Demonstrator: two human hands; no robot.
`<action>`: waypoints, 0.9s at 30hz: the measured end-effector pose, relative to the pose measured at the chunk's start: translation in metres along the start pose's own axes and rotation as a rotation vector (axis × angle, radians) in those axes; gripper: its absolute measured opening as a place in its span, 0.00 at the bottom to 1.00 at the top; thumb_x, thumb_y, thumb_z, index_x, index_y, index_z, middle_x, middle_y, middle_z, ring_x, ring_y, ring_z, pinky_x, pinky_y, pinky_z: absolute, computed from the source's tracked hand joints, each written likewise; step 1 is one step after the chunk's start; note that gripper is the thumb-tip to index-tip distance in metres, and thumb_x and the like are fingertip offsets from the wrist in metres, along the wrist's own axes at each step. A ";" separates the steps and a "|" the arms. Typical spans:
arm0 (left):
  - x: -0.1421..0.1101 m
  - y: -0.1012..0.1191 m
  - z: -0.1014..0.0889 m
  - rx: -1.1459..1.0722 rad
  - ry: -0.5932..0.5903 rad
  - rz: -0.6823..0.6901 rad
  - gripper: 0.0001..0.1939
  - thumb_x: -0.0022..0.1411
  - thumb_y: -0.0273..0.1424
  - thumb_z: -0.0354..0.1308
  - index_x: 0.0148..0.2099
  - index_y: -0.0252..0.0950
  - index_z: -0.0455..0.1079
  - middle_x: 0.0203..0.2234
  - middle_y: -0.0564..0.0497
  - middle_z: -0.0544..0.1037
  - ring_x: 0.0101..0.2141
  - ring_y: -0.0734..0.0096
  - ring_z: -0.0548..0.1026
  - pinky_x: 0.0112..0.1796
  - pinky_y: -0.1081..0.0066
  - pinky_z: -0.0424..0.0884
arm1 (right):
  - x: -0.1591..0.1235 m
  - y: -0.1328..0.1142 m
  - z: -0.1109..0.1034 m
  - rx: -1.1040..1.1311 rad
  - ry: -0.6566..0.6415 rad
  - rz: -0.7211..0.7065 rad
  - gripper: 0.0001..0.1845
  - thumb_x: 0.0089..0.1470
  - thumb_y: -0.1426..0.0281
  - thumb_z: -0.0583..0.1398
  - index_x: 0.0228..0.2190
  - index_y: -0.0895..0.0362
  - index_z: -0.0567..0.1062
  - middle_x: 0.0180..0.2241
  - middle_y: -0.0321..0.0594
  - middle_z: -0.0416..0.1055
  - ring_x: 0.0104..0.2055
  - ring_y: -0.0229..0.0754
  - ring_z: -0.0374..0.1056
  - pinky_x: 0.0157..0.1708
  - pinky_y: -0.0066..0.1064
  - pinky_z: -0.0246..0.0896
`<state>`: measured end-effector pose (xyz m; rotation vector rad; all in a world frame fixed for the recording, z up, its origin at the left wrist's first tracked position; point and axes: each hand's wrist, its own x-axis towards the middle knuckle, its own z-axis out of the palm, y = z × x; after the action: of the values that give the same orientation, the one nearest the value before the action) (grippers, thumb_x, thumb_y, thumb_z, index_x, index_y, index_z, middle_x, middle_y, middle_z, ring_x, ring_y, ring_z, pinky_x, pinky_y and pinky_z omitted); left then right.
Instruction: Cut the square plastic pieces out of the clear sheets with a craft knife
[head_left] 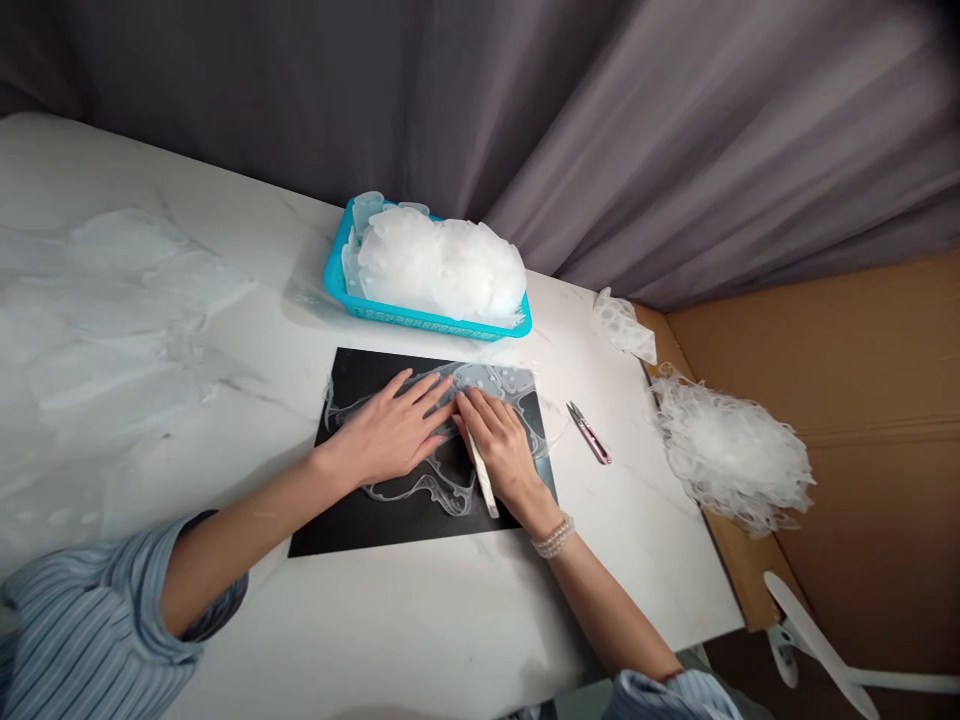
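Observation:
A black mat [375,520] lies on the white table [420,620]. On it is a thin translucent white film or lace piece [420,488]. My left hand [390,430] lies flat on the film, fingers stretched out to the right. My right hand [501,445] is closed on a slim white pen-like tool [481,478], its tip hidden under my fingers where the two hands meet. A pearl bracelet [553,538] sits on my right wrist.
A turquoise basket [420,318] heaped with white translucent pieces stands behind the mat. Small pink-handled snips [589,433] lie to the right. A fluffy pile of white scraps [731,455] rests at the table's right edge beside brown cardboard [862,400]. Clear sheets [112,300] lie at left.

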<state>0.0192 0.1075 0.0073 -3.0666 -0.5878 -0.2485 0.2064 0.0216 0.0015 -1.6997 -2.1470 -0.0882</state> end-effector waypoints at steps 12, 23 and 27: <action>0.001 0.002 -0.004 -0.003 -0.002 0.004 0.27 0.73 0.37 0.42 0.67 0.30 0.59 0.67 0.36 0.60 0.65 0.46 0.59 0.62 0.46 0.54 | -0.007 -0.007 -0.020 0.222 0.169 0.265 0.17 0.68 0.68 0.52 0.53 0.54 0.74 0.39 0.45 0.74 0.37 0.43 0.73 0.37 0.37 0.73; 0.002 0.003 -0.008 0.000 0.001 -0.001 0.26 0.72 0.36 0.42 0.66 0.30 0.60 0.66 0.36 0.62 0.64 0.46 0.60 0.62 0.46 0.56 | -0.009 -0.009 -0.006 0.069 0.030 0.070 0.17 0.68 0.72 0.50 0.52 0.55 0.73 0.36 0.47 0.74 0.37 0.49 0.70 0.39 0.44 0.71; 0.003 0.002 -0.006 -0.002 -0.001 0.005 0.25 0.73 0.36 0.42 0.65 0.29 0.62 0.66 0.35 0.62 0.64 0.46 0.60 0.61 0.46 0.56 | -0.003 -0.008 -0.006 0.008 -0.016 0.024 0.18 0.68 0.73 0.50 0.52 0.59 0.74 0.36 0.50 0.75 0.37 0.50 0.70 0.39 0.46 0.71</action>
<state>0.0214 0.1061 0.0140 -3.0698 -0.5800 -0.2470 0.2008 0.0146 0.0071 -1.7268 -2.1357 -0.0597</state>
